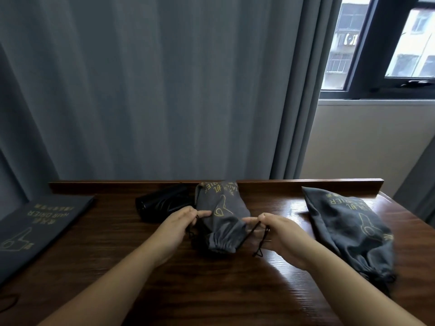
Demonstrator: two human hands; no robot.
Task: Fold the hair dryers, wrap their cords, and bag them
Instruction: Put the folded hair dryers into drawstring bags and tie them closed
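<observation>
A filled grey drawstring bag (221, 215) with gold print lies in the middle of the wooden table (211, 290), its gathered mouth toward me. My left hand (179, 225) pinches the black drawstring at the bag's left side. My right hand (274, 231) pinches the black drawstring (253, 234) on the right, and a loop of it hangs down. A black hair dryer (162, 203) lies just behind my left hand, against the table's back rail. What the middle bag holds is hidden.
A second filled grey bag (348, 229) lies at the right, its mouth near the table's right edge. A flat grey bag (35, 229) lies at the far left. Grey curtains (153, 90) hang behind the table, and a window (388, 43) sits at the upper right.
</observation>
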